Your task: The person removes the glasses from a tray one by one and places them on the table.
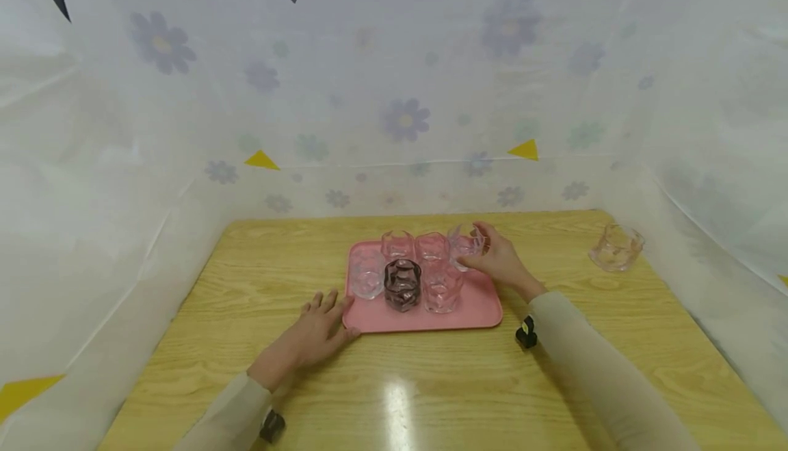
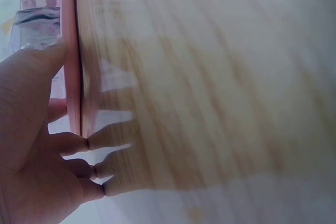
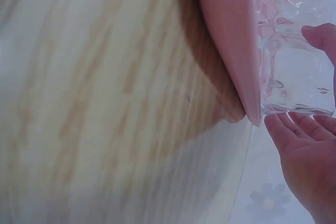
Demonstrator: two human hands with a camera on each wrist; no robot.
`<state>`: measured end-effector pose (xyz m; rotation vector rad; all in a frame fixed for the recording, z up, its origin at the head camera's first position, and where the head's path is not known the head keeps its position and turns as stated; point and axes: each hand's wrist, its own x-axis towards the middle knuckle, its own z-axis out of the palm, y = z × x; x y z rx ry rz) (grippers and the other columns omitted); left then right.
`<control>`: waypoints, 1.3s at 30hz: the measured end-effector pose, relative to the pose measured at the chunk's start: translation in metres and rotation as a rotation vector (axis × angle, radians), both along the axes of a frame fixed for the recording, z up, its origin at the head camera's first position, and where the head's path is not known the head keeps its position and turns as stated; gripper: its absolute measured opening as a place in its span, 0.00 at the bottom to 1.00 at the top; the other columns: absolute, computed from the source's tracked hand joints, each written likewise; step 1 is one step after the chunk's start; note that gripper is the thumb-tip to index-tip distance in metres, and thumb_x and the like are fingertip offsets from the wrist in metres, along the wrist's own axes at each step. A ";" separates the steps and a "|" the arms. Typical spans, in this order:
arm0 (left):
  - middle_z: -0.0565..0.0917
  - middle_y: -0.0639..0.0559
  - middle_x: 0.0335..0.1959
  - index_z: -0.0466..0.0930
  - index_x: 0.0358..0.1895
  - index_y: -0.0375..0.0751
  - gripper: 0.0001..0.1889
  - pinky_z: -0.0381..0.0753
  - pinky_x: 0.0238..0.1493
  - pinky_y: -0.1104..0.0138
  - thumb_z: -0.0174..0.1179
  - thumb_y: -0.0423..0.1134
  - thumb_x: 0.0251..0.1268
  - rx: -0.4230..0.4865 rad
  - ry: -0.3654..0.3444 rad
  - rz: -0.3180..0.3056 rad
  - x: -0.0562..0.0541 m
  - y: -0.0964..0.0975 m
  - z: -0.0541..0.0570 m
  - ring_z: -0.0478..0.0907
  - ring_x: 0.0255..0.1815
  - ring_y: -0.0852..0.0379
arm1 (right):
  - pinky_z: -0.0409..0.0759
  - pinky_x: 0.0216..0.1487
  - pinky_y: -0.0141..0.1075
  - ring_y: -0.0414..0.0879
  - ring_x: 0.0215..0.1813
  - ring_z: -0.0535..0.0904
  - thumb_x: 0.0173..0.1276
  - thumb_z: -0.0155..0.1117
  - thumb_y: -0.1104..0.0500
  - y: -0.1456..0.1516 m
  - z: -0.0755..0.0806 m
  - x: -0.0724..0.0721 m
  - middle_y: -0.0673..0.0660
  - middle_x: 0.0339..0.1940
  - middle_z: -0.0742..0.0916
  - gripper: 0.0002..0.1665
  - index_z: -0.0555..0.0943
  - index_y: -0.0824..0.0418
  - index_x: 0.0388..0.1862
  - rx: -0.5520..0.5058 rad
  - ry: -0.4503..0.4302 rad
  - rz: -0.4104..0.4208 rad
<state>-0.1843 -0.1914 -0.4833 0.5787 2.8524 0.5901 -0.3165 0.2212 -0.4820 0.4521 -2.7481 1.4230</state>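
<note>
On the wooden table lies a pink tray (image 1: pixel 480 307) bearing several glass cups in two rows. My right hand (image 1: pixel 497 259) holds a clear glass cup (image 3: pixel 296 77) at the tray's far right corner, thumb on the near side and fingers round the far side. Beside it in the back row stand two more clear cups (image 1: pixel 432 247). A dark tinted glass cup (image 1: pixel 403 285) is in the middle of the front row, with a clear cup (image 1: pixel 366 276) to its left and another (image 1: pixel 442 290) to its right. My left hand (image 1: pixel 314 333) touches the tray's near left corner, fingers extended.
One more clear glass cup (image 1: pixel 617 247) stands apart on the table's right side, near the white curtain wall (image 1: pixel 708 184). Flower-patterned sheeting (image 1: pixel 406 81) encloses the back and sides. Bare wooden tabletop (image 1: pixel 394 382) lies in front of the tray.
</note>
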 end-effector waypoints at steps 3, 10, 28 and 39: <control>0.55 0.25 0.83 0.59 0.84 0.42 0.39 0.48 0.81 0.28 0.53 0.61 0.81 0.006 0.002 0.001 0.000 0.001 0.002 0.46 0.83 0.19 | 0.78 0.70 0.62 0.68 0.72 0.75 0.63 0.82 0.51 0.001 0.001 0.001 0.71 0.76 0.75 0.60 0.57 0.64 0.84 -0.012 0.004 -0.011; 0.56 0.24 0.82 0.60 0.84 0.42 0.39 0.48 0.80 0.27 0.53 0.61 0.81 0.009 0.004 0.001 -0.001 0.001 0.003 0.47 0.83 0.19 | 0.71 0.77 0.64 0.69 0.80 0.67 0.66 0.79 0.49 0.008 0.010 0.004 0.71 0.80 0.70 0.59 0.54 0.60 0.86 -0.082 -0.012 -0.032; 0.55 0.24 0.82 0.60 0.84 0.42 0.40 0.48 0.80 0.27 0.53 0.62 0.80 -0.001 0.005 -0.001 -0.001 0.001 0.003 0.47 0.83 0.19 | 0.68 0.76 0.69 0.72 0.81 0.62 0.68 0.76 0.41 0.073 0.019 0.015 0.69 0.84 0.66 0.65 0.47 0.57 0.89 -0.042 -0.057 -0.181; 0.55 0.24 0.83 0.60 0.84 0.41 0.40 0.48 0.80 0.27 0.53 0.63 0.80 0.000 -0.001 0.004 0.000 0.000 0.002 0.47 0.83 0.19 | 0.68 0.73 0.72 0.76 0.80 0.60 0.69 0.75 0.41 0.104 0.014 0.028 0.74 0.85 0.59 0.66 0.44 0.59 0.89 -0.007 -0.053 -0.262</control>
